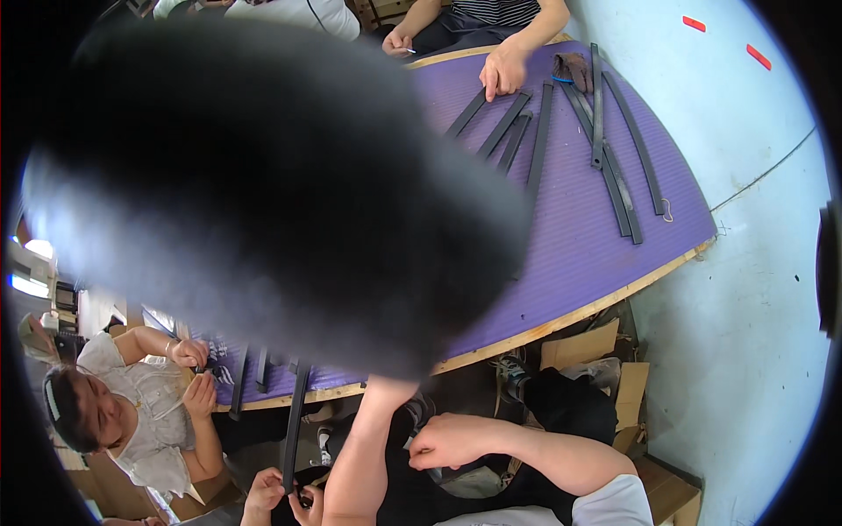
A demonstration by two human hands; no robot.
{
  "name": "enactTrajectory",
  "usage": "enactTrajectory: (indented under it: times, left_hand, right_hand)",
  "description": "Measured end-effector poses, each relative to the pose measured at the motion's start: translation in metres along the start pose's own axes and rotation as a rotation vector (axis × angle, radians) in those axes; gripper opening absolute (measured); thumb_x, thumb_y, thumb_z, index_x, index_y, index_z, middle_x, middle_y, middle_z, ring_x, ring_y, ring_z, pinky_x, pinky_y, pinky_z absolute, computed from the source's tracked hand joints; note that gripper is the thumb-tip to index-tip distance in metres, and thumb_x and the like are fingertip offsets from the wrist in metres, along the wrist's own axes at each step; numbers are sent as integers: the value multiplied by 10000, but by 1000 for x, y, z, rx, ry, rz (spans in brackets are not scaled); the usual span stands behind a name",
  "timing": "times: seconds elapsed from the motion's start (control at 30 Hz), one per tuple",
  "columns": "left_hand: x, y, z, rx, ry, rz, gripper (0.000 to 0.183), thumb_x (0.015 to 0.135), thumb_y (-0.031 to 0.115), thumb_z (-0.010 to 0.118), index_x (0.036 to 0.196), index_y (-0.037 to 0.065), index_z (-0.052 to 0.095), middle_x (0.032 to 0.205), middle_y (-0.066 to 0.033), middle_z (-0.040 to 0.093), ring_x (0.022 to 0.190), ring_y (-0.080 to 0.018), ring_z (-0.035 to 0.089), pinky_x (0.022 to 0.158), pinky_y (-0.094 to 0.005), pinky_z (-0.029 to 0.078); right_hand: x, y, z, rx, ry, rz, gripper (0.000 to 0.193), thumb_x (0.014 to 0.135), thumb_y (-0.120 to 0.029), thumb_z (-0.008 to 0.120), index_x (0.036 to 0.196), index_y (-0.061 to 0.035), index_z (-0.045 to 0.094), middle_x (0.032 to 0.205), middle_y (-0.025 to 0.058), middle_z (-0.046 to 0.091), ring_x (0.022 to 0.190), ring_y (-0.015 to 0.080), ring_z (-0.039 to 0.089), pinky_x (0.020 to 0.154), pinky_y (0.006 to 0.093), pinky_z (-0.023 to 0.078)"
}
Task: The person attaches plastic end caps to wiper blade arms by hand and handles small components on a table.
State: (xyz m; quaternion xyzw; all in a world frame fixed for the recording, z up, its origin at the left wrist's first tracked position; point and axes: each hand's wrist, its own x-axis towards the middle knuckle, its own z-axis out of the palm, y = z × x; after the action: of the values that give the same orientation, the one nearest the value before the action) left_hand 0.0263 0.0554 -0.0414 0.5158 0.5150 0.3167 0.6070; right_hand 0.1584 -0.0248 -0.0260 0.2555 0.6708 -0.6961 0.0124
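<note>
A large, dark, blurred shape (263,193) stands very close and covers much of the left and middle; what it is I cannot tell. My left forearm (364,456) rises from the lower edge, and its hand disappears behind that shape. Whether those fingers grip it is hidden. Below the table's near edge, my right hand (447,441) is curled closed above my lap, with no object showing in it. On the purple-covered table (588,263), beyond my hands, lie several black strips (540,131), some crossing each other.
Across the table a person's hand (504,68) touches a strip. A dark glove (573,70) lies beside it. At left, a person in white (145,408) handles small parts. Lower left, another person's hands (285,498) hold a long black strip (296,425). Cardboard (583,346) lies under the table.
</note>
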Motion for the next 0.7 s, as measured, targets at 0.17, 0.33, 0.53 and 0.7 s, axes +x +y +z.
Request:
enactTrajectory:
  times: [0.17, 0.33, 0.53, 0.7]
  left_hand:
    - [-7, 22, 1, 932, 197, 706, 589, 924, 85, 653, 1414, -102, 387, 791, -226, 612, 687, -388, 612, 643, -464, 491]
    - [-6, 32, -2, 949, 146, 637, 739, 891, 272, 738, 1423, -100, 386, 813, -216, 634, 743, -383, 618, 701, -474, 498]
    - [-32, 35, -37, 1229, 144, 604, 1061, 721, 613, 775, 1439, -74, 406, 1012, -173, 634, 937, -329, 591, 848, -437, 462]
    - [-32, 32, -32, 977, 164, 491, 798, 739, 472, 817, 1296, -40, 563, 1014, -143, 627, 938, -334, 580, 832, -431, 459]
  right_hand:
    - [37, 13, 33, -231, 48, -184, 323, 882, -265, 552, 868, 7, 727, 677, 193, 682, 676, 365, 689, 707, 466, 543]
    - [43, 5, 31, -287, -95, -80, 361, 926, -304, 530, 941, 12, 704, 863, 220, 702, 860, 420, 663, 777, 500, 526]
    - [48, -10, 25, -246, -337, 17, 356, 927, -297, 521, 943, 2, 714, 785, 184, 702, 771, 366, 679, 743, 479, 523]
    - [42, -19, 20, -150, -431, 58, 353, 929, -308, 522, 936, -19, 724, 692, 141, 682, 671, 307, 674, 722, 452, 524]
